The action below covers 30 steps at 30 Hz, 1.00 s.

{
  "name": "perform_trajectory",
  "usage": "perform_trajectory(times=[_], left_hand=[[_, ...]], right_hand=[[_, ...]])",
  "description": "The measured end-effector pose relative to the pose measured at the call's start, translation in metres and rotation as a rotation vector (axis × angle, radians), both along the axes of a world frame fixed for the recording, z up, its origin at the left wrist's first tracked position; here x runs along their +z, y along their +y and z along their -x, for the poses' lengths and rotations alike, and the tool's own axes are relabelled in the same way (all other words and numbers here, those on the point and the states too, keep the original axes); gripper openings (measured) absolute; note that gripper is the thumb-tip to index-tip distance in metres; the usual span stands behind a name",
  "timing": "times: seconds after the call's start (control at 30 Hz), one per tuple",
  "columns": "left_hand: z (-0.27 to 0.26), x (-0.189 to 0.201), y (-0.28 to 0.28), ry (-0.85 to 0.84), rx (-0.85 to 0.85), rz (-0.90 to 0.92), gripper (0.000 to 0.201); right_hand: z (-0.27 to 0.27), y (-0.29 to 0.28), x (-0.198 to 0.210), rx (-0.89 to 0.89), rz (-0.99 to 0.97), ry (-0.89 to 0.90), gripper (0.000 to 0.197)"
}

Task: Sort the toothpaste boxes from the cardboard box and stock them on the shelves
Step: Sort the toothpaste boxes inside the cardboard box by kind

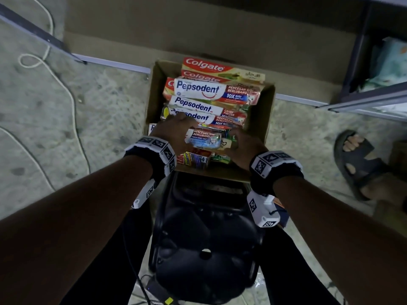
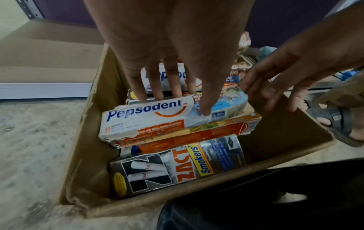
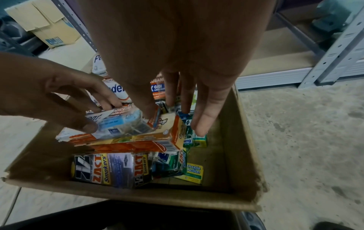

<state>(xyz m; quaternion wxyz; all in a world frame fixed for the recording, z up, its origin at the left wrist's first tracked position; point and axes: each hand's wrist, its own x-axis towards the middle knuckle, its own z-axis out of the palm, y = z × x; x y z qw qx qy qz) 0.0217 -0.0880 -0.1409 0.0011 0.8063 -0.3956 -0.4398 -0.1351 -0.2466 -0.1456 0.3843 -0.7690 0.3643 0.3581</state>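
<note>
An open cardboard box (image 1: 262, 119) on the floor holds several toothpaste boxes: Colgate boxes (image 1: 220, 68) at the far end, Pepsodent boxes (image 1: 215, 91) in the middle, and Zact Smokers boxes (image 2: 167, 168) and green ones low at the near end. My left hand (image 1: 182, 126) pinches a worn white-and-blue Pepsodent box (image 2: 149, 115), with the thumb on top and the fingers behind its far edge. This box lies on an orange box (image 2: 197, 137). My right hand (image 1: 235, 139) reaches in at the right ends of these two boxes. Its fingers are straight and its thumb touches the ends.
A black plastic stool (image 1: 204, 238) stands under me, against the box's near wall. A cardboard-lined bottom shelf (image 1: 198, 29) and grey metal rack posts (image 1: 363, 95) lie beyond. A white cable (image 1: 72, 102) runs over the concrete floor on the left. A sandalled foot (image 1: 356, 159) is on the right.
</note>
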Motion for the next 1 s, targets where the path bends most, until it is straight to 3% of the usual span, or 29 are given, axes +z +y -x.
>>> perform_trajectory(times=[0.13,0.33,0.63,0.8,1.0], left_hand=[[0.004,-0.009,-0.002,-0.065,-0.076,-0.048,0.057],[0.008,-0.013,0.001,-0.155,-0.081,0.026,0.053],[-0.003,0.008,0.012,0.006,-0.009,0.089,0.051],[-0.003,0.031,0.019,0.044,0.191,0.153,0.052],[0.005,0.056,0.027,-0.002,0.385,0.149,0.049]], right_hand=[[-0.002,0.003,-0.020,0.062,-0.006,0.020,0.062],[0.003,0.007,-0.036,-0.035,0.018,-0.045,0.051],[0.005,0.004,-0.012,-0.202,-0.011,-0.095,0.020],[0.018,0.003,0.025,-0.260,-0.039,-0.089,0.031],[0.052,0.006,0.058,-0.593,-0.106,-0.094,0.025]])
